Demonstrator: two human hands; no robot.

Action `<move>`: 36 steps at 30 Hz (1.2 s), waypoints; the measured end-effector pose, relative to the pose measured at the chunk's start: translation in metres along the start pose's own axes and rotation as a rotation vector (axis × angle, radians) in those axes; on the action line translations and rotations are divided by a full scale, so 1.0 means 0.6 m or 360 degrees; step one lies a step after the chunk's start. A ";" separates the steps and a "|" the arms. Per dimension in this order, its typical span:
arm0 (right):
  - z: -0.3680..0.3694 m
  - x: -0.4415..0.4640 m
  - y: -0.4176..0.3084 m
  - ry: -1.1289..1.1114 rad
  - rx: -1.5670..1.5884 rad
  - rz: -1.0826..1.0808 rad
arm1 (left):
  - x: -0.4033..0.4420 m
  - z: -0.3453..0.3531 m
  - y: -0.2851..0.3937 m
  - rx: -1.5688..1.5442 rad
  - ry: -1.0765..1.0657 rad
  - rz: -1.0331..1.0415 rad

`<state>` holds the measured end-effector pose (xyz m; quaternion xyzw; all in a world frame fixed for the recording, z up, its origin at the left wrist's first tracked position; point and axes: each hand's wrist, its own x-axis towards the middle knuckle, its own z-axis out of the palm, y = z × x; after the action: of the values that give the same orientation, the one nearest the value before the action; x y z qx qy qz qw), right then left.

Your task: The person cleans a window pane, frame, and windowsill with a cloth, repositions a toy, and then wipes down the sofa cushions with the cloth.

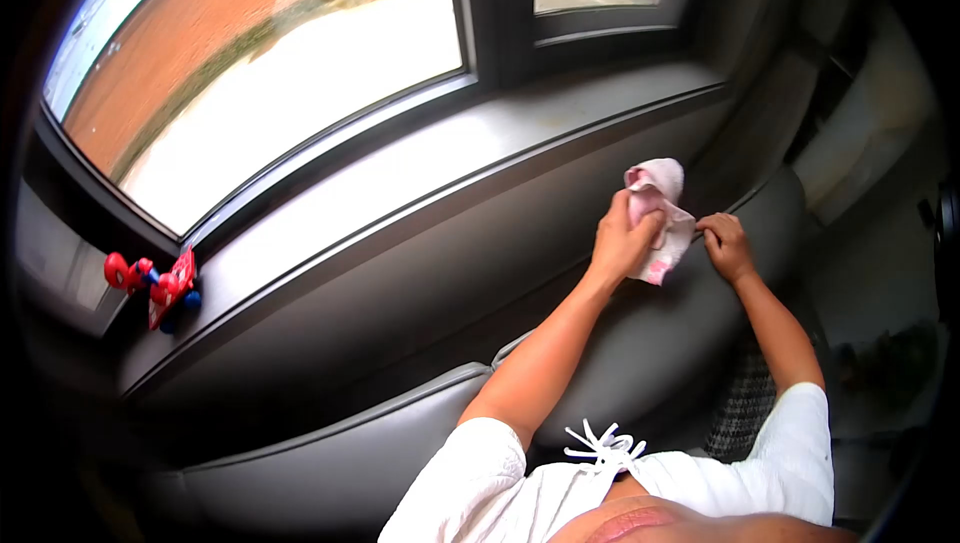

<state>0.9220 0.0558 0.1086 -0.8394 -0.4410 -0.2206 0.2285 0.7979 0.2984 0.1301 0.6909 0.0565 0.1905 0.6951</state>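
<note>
A: What are the hands doing?

B: The left hand [628, 241] is closing around a white and pink cloth [679, 235], with the thumb pressing on top. The right hand [727, 246] is curling its fingers in, just beside the cloth. I can't tell if it is pinching the edge.

A: Where is the cloth hanging?

B: It is sticking out above and below the left hand, over the gray sofa back [640, 358].

A: How is a person holding it well?

B: I think by gripping the bunched middle snugly and making sure no loose corner is flapping. If the right hand is helping, it should be taking just the edge, so the fingers aren't bumping.

A: Is any writing showing?

B: I'm not seeing words or labels I can read. But a Spider-Man toy [165, 285] is sitting far to the left of the hands, on the windowsill [400, 168].
</note>
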 end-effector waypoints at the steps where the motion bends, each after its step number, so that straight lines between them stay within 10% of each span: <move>1: 0.003 -0.004 0.002 -0.0010 0.0004 0.0001 | 0.001 0.002 -0.008 -0.0098 0.0030 0.0012; 9: -0.039 -0.014 -0.021 -0.0090 -0.0116 -0.0053 | -0.009 -0.012 0.008 -0.0712 -0.0025 -0.0014; 19: -0.041 0.006 -0.014 -0.0274 0.0082 0.0074 | 0.019 -0.027 -0.041 -0.0321 -0.0014 -0.0093; 24: -0.038 0.089 -0.084 -0.0449 0.1817 0.0978 | 0.009 -0.034 -0.048 -0.0547 -0.0184 -0.0031; 27: 0.015 0.181 -0.161 -0.0452 0.1369 0.0468 | 0.017 -0.035 -0.033 -0.0640 -0.0653 0.0260; 31: -0.011 0.335 -0.157 -0.0594 0.1730 0.0624 | 0.023 -0.070 -0.009 -0.1014 -0.0157 0.0329; 36: -0.199 0.641 -0.187 0.0333 0.1162 -0.0165 | 0.016 -0.083 0.005 -0.0872 -0.0008 -0.0039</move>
<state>1.0050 0.2894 0.4449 -0.6523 -0.5066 -0.1449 0.5448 0.7894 0.3483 0.1332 0.4768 0.0096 0.1884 0.8585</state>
